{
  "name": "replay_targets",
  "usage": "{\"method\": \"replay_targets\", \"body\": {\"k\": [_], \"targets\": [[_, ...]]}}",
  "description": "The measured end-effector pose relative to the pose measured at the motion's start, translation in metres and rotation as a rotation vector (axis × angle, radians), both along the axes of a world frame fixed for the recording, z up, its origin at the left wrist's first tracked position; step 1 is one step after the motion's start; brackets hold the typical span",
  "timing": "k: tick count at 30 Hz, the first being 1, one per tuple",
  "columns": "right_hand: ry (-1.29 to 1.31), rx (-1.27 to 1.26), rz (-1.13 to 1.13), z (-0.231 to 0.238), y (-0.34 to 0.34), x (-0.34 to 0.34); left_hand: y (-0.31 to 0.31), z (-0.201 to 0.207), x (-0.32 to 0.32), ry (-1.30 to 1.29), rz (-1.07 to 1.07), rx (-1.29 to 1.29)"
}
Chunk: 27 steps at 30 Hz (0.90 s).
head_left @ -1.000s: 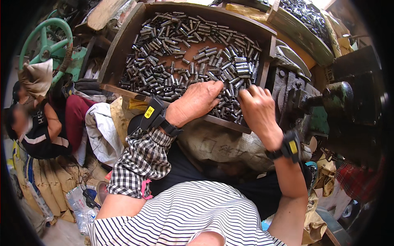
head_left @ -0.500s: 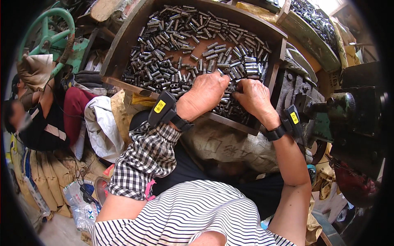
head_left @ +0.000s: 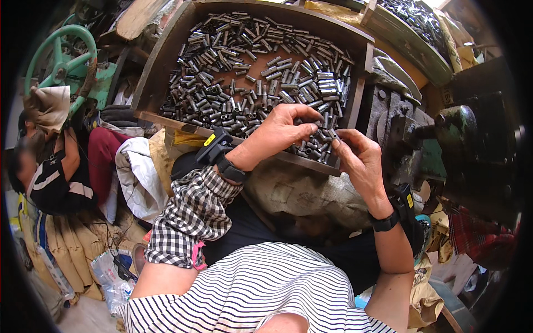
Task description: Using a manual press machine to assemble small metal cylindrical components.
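Note:
Many short metal tubes [head_left: 205,102] lie heaped in a shallow wooden tray [head_left: 150,72] in front of me. Over its near right part, my left hand [head_left: 280,133] is closed, thumb and fingers bent toward each other. What its fingertips grip is too small and dark to make out. Close beside it, my right hand [head_left: 361,158] pinches a small metal tube [head_left: 332,134] between thumb and forefinger, just above the near right corner. Loose tubes lie beneath both hands.
To the right stands a dark machine [head_left: 472,139] with a round metal part. A green handwheel [head_left: 61,58] is at the far left, near another person [head_left: 55,172]. A second wooden box [head_left: 411,47] of metal pieces sits at the back right. A pale sack [head_left: 316,194] hangs below the tray.
My right hand has drawn back toward me, turned, and lifted a metal tube from the pile. My left hand has shifted slightly nearer, its fingers now pointing right. The view has shifted a little.

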State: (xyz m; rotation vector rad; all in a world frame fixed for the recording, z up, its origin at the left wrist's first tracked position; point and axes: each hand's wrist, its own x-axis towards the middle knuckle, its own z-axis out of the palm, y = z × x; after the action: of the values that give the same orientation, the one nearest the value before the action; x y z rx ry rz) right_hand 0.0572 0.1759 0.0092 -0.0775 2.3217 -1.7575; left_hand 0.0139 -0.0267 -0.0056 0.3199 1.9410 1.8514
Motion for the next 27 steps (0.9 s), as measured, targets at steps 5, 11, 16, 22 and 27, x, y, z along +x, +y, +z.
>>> {"method": "replay_targets", "body": {"k": [5, 11, 16, 22, 27], "targets": [[-0.065, -0.307, -0.133, 0.005, 0.001, 0.007, 0.010, -0.006, 0.012, -0.152, -0.011, 0.125], [-0.080, -0.429, -0.201, -0.002, 0.001, 0.007, 0.012, -0.004, 0.011, -0.194, 0.021, 0.215], [-0.087, -0.414, -0.207, -0.011, 0.001, 0.007, 0.010, -0.004, 0.008, -0.239, 0.042, 0.265], [-0.150, -0.448, -0.199, -0.016, 0.005, 0.006, 0.012, -0.002, 0.009, -0.289, 0.004, 0.272], [-0.238, -0.550, -0.211, -0.017, 0.010, 0.006, 0.013, 0.001, 0.008, -0.297, -0.024, 0.236]]}}
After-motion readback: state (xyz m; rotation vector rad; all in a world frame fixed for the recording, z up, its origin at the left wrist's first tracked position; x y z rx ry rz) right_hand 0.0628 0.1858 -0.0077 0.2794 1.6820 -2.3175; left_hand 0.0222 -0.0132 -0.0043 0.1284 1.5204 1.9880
